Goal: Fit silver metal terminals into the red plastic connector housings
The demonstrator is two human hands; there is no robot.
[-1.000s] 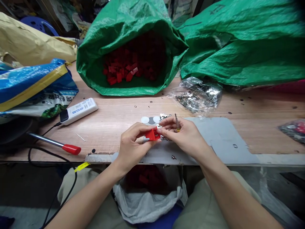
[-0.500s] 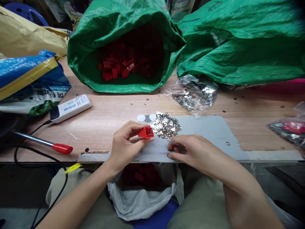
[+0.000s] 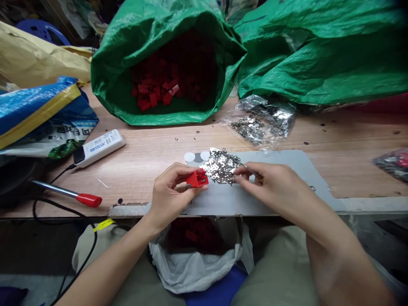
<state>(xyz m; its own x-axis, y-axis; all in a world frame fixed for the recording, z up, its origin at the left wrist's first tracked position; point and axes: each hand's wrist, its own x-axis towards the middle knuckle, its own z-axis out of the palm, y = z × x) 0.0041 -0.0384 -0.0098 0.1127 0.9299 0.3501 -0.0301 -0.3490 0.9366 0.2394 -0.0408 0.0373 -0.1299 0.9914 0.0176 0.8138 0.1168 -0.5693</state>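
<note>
Between thumb and fingers, my left hand (image 3: 172, 193) grips a red plastic block (image 3: 198, 178) with its hollow side facing right. Small metal pieces lie in a shiny pile (image 3: 222, 165) on the grey mat (image 3: 287, 163), just right of the block. My right hand (image 3: 267, 178) is at the pile's right edge, closed around a thin metal tool (image 3: 251, 170) that looks like tweezers. The tool's tip is by the pieces; whether it holds one cannot be made out.
Behind the mat, an open green sack (image 3: 153, 119) holds red blocks, beside a clear bag of metal pieces (image 3: 261, 123). A white power strip (image 3: 103, 146) and red-handled lever (image 3: 89, 199) are left. A white sack (image 3: 194, 270) hangs below the table edge.
My right hand has moved up and slightly right, from the bare mat to the pile's right edge. My left hand still holds the red block. The view has shifted slightly.
</note>
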